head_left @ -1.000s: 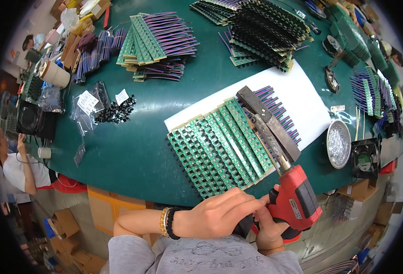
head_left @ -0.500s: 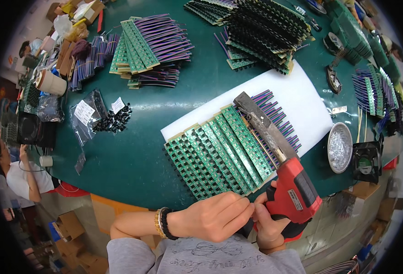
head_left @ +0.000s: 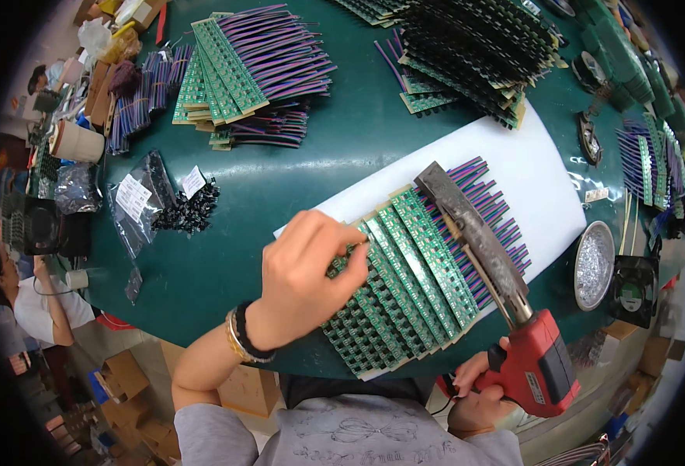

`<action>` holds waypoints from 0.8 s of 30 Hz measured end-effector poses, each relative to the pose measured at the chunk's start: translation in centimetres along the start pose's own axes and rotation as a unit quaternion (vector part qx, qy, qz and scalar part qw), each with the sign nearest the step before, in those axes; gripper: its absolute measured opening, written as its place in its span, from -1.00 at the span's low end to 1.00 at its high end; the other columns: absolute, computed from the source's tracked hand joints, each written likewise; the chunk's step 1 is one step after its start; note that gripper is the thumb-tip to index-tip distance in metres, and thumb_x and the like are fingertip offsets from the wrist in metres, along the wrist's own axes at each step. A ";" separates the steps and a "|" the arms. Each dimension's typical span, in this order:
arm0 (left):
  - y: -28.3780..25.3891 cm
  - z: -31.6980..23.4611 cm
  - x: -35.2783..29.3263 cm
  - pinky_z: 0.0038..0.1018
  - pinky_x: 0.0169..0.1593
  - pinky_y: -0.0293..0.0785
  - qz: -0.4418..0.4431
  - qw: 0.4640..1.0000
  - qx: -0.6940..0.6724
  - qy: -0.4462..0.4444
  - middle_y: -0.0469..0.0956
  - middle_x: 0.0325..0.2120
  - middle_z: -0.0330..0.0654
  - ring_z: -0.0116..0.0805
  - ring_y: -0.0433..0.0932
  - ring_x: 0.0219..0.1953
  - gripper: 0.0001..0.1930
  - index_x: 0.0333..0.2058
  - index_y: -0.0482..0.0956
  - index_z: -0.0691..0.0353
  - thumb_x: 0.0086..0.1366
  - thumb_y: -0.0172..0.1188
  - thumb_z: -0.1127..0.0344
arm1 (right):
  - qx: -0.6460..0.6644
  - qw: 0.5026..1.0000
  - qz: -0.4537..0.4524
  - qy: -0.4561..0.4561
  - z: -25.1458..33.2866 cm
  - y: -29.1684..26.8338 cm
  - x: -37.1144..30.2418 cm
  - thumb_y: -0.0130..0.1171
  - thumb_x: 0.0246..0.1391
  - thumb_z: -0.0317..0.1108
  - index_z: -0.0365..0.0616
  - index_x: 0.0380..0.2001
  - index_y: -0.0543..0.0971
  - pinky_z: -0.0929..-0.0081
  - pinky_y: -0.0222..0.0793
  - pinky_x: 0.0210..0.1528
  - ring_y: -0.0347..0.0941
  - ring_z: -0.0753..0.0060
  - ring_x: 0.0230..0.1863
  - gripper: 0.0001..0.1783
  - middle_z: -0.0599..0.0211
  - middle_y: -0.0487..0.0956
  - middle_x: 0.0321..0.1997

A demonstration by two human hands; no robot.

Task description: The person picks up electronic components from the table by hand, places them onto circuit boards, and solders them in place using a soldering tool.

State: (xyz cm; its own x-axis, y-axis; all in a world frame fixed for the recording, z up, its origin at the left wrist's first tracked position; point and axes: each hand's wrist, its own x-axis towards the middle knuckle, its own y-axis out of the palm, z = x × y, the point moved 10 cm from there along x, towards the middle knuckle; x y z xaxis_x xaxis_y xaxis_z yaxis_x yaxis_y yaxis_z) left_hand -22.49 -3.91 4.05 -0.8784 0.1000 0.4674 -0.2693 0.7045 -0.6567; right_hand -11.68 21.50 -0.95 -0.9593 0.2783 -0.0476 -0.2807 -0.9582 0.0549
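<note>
In the head view, a white pad is seen on the green table, and a row of green circuit boards is laid on its left part, reaching past its near edge. Many small black parts are carried by the boards at the left of the row. Purple wires are spread from the row over the middle of the pad, and a dark bar is laid across them, beside the last board.

The left hand is held above the boards at the left edge of the pad; its fingers are kept narrow, but whether something small is pinched cannot be told. By the right hand, near and to the right of the pad, a red-and-black pistol-shaped tool is held, its fingers closed at the handle.

Left of the pad, a heap of black pieces is placed beside a plastic bag. Right of the pad, a bowl is set, filled with shiny material.
</note>
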 end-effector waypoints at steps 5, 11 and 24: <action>1.5 2.4 0.1 -0.44 -0.50 0.42 0.009 0.999 -0.020 -0.035 0.46 -0.53 -0.25 -0.34 0.51 -0.53 -0.83 -0.45 0.57 0.22 -0.05 0.34 0.55 | 0.054 0.997 0.045 0.041 -1.7 -0.3 0.3 0.26 0.01 0.29 -0.49 0.15 0.28 0.52 0.29 -0.67 0.27 0.52 -0.79 0.01 0.45 0.37 -0.78; 1.6 2.8 0.1 -0.45 -0.50 0.42 0.017 0.999 -0.012 -0.050 0.46 -0.54 -0.25 -0.34 0.51 -0.53 -0.83 -0.46 0.56 0.22 -0.05 0.34 0.56 | 0.083 0.993 0.075 0.040 -3.1 -0.7 -0.1 0.26 0.00 0.29 -0.53 0.04 0.33 0.53 0.27 -0.69 0.25 0.55 -0.80 -0.03 0.50 0.32 -0.79; 1.8 2.9 0.4 -0.43 -0.51 0.42 0.033 0.998 -0.025 -0.042 0.47 -0.54 -0.25 -0.32 0.51 -0.54 -0.81 -0.46 0.55 0.23 -0.07 0.34 0.56 | 0.060 0.994 0.051 0.073 -3.1 -0.4 0.4 0.31 -0.05 0.27 -0.47 -0.11 0.39 0.58 0.16 -0.75 0.20 0.56 -0.82 -0.12 0.43 0.32 -0.80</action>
State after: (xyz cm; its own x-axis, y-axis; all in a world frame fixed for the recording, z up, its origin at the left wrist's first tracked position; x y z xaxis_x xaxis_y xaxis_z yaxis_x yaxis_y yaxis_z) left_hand -24.46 -4.63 1.31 -0.9241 0.0901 0.3714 -0.1908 0.7333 -0.6526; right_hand -11.87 21.84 -4.08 -0.9708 0.1596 -0.1794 -0.1925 -0.9637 0.1848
